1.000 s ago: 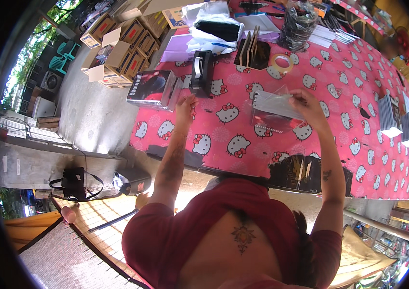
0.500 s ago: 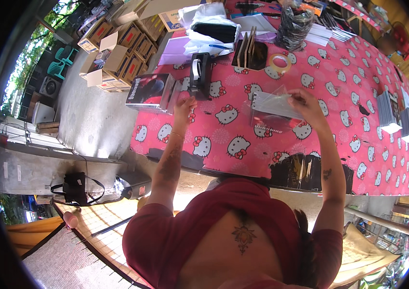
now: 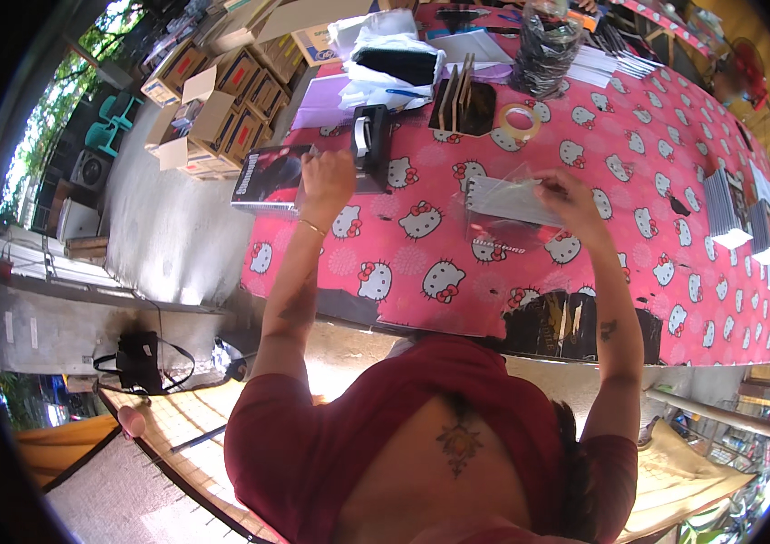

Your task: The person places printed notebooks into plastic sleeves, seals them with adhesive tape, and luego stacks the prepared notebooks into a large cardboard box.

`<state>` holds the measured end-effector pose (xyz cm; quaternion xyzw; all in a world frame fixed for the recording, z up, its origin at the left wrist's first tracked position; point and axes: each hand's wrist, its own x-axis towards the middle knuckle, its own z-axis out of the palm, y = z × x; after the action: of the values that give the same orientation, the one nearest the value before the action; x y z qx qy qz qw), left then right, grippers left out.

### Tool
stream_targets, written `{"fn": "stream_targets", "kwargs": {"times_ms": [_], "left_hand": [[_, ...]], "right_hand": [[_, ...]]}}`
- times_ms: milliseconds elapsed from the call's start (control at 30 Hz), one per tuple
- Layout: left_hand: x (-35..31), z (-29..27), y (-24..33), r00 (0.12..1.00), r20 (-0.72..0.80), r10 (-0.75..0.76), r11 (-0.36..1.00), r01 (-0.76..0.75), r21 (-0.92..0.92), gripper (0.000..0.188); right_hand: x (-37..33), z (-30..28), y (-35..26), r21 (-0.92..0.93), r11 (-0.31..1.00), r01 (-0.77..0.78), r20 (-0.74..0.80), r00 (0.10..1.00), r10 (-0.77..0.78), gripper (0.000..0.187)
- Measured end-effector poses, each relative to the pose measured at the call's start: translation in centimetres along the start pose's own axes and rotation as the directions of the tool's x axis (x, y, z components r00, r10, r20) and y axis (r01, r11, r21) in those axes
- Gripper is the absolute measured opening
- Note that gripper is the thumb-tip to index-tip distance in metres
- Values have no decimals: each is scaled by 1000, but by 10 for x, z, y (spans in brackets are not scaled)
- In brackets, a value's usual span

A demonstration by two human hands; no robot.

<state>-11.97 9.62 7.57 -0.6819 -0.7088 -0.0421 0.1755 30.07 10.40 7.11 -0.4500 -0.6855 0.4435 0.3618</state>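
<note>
Seen from above: a long table under a pink cartoon-cat cloth (image 3: 639, 181), running from near left to far right

Left hand (image 3: 326, 181) raised over the table's left part, fingers curled shut, just beside a black tape dispenser (image 3: 371, 145) standing immediately to its right; whether pinching a strip of tape or merely touching the dispenser, cannot tell. Gold bracelet at the wrist, forearm reaching straight up from the near edge

Right hand (image 3: 571, 195) further right at about the same depth, closed on the right end of a clear plastic sleeve (image 3: 512, 199) with a pale notebook inside. Sleeve lying with its long axis left to right, slightly tilted, stretching from the right hand toward the left hand, held just above the cloth. Wide gap of bare cloth between the sleeve's free left end and the left hand; right hand far nearer to the sleeve, left hand far nearer to the dispenser

Beyond the dispenser: a dark tray of upright cards (image 3: 462, 95), a tape roll (image 3: 519, 120) lying flat to its right. A dark book (image 3: 267, 177) at the table's left edge, left of the left hand. Stacks of booklets (image 3: 729, 204) far right. Cardboard boxes (image 3: 217, 109) on the ground past the left end
</note>
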Motion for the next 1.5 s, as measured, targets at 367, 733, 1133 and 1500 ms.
{"fn": "stream_targets", "kwargs": {"times_ms": [367,733,1133,1500], "left_hand": [[121,-116,195,279,136,951,305,-761,-572,25],[98,102,183,322,113,940,50,200,-979,67],[7,-77,223,668,-125,734,584,-714,-386,69],[-104,58,128,952,181,246,-203,233,-951,89]], "right_hand": [[-1,0,-6,-28,1000,2,-37,999,-3,31],[-6,13,-8,-255,966,38,-196,976,-90,42],[-130,133,26,521,849,-84,27,996,81,40],[-87,40,38,615,772,163,-174,982,-68,58]]}}
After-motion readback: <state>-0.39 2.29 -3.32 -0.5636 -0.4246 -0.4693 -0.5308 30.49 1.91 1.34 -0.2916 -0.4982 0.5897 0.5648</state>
